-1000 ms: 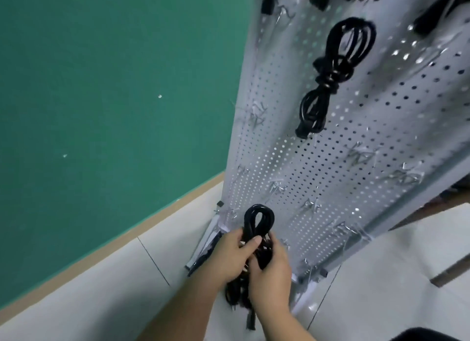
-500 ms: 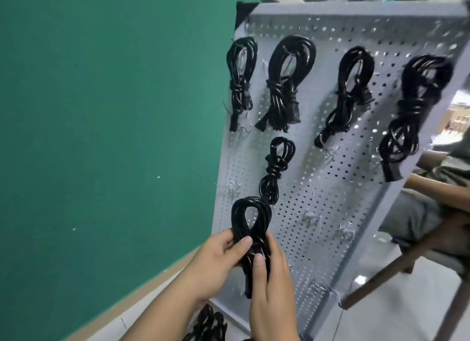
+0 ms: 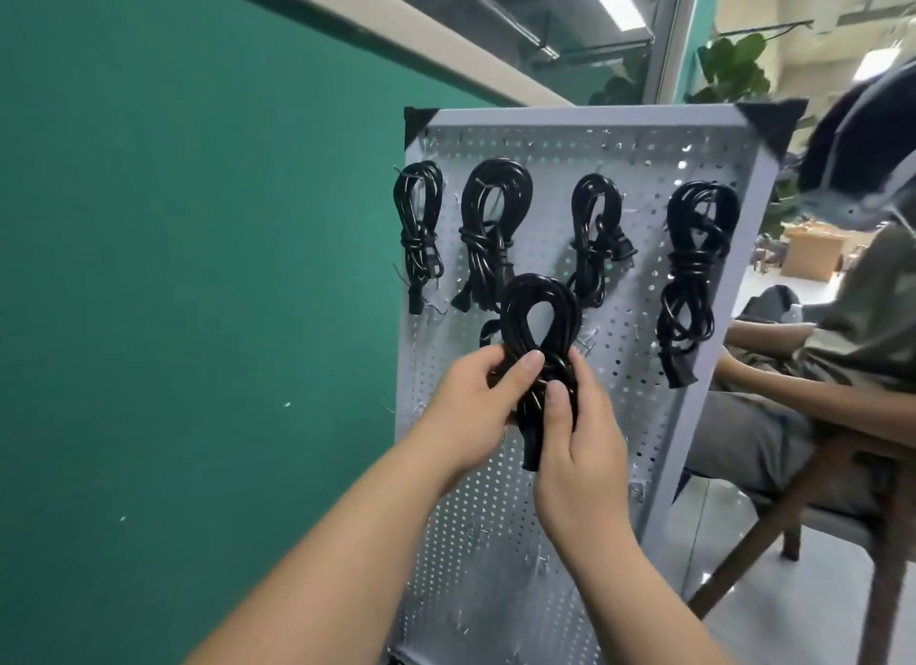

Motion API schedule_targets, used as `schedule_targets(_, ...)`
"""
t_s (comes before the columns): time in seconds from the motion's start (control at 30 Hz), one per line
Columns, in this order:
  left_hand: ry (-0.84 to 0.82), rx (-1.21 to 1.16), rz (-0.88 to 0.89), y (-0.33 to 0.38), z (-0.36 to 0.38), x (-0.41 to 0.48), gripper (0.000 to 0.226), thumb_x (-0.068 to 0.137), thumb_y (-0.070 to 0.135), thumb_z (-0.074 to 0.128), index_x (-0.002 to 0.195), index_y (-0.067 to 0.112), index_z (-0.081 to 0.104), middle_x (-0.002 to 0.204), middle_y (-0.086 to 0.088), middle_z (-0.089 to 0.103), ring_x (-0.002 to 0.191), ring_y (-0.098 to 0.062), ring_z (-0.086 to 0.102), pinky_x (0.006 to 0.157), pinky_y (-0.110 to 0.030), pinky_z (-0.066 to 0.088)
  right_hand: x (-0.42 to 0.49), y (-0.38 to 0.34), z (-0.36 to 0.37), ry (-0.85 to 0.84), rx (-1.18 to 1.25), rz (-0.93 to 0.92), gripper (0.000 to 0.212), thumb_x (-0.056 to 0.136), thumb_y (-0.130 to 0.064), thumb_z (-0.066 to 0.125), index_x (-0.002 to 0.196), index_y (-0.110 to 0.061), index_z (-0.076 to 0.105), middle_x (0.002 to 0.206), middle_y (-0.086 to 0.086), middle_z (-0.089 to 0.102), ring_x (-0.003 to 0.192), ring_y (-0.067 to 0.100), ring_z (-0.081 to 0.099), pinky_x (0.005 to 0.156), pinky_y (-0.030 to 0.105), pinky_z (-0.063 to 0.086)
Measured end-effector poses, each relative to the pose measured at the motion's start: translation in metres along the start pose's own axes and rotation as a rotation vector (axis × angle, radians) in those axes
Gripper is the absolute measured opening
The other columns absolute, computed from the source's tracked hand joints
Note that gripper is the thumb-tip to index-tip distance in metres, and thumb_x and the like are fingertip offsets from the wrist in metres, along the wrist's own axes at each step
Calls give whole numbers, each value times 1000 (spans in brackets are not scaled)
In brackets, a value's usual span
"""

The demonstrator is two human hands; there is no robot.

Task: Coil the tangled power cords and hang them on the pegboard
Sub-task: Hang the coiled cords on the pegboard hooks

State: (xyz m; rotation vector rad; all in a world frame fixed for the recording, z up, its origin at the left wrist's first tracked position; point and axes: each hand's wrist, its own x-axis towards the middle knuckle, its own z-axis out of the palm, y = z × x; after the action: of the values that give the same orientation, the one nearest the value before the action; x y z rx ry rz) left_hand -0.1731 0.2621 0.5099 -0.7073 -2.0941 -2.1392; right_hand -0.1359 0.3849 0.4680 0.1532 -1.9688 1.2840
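Two hands share the load nearest my view. The left hand (image 3: 466, 406) has its fingers curled round the wrapped waist of the coiled cord (image 3: 540, 285), thumb laid across the front. The right hand (image 3: 580, 446) pinches the bundle just below, thumb in front and fingers behind. Neither hand is slack. The cord is held in the air just in front of the middle of the pegboard (image 3: 639, 416), loop uppermost, plug end hanging below the hands.

Handling assessment: I judge the bundle light and flexible rather than stiff; the black sheath looks rubbery and should offer fair grip. The turns wrapped round the waist keep it together, so that waist is the sound place to hold. Taken by the open loop alone, the strands could spread. The loop is the part to drop over a hook, so it should be kept open and free of fingers.

Beyond the hands, four hung cords (image 3: 694, 268) line the board's top row, and part of a fifth shows behind the held loop. A bare wire hook (image 3: 589, 338) sits just right of the loop, small and hard to read. Far right is a seated person (image 3: 842, 317); far left, a green wall (image 3: 198, 268).
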Motion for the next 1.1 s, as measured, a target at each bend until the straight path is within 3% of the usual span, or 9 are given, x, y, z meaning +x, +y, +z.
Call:
schedule_targets(0.13,20,42,16,0,9,16,27,104,45,63,117,24,75,110,3,80,107,-17,75,97,-48,61,15,4,-4,14,48,43,51,113,-41,38,161,-26,42,158,-13,50,146,1,44,124,36,37)
schedule_targets(0.33,27,90,-12,-16,14,30,30,102,50,62,113,26,76,107,3,80,104,-18,75,97,-51,61,19,13,-4,13,9,117,48,113,-38,40,160,-27,42,158,-14,49,142,-2,42,115,21,30)
schedule_targets(0.57,-2,214,-31,-36,14,33,20,108,40,58,117,28,72,106,9,79,101,-7,73,97,-36,58,8,30,1,-42,-160,190,55,113,-41,38,165,-24,32,166,-6,41,151,11,38,115,23,27)
schedule_targets(0.73,30,302,-6,-40,17,34,18,109,37,56,114,27,69,102,14,76,87,9,67,82,-20,51,11,34,5,-64,-237,190,56,113,-38,38,166,-21,29,163,0,43,149,16,39,112,24,28)
schedule_targets(0.9,72,329,2,-48,18,30,21,108,40,57,117,27,71,101,13,76,87,6,68,83,-22,52,3,50,11,-67,-292,131,59,112,-37,38,167,-22,23,158,5,44,146,19,42,119,42,40)
schedule_targets(1.0,68,402,7,-49,16,25,23,106,43,59,119,28,72,98,15,76,85,8,68,76,-16,50,-2,54,11,-71,-303,111,63,111,-36,39,169,-22,15,166,4,34,153,20,35,122,48,38)
schedule_targets(1.1,49,417,23,-52,12,15,30,105,39,63,131,25,70,108,22,73,98,10,67,91,-15,51,-9,54,7,-54,-327,79,68,112,-31,41,169,-17,8,175,6,17,161,21,19,129,49,27)
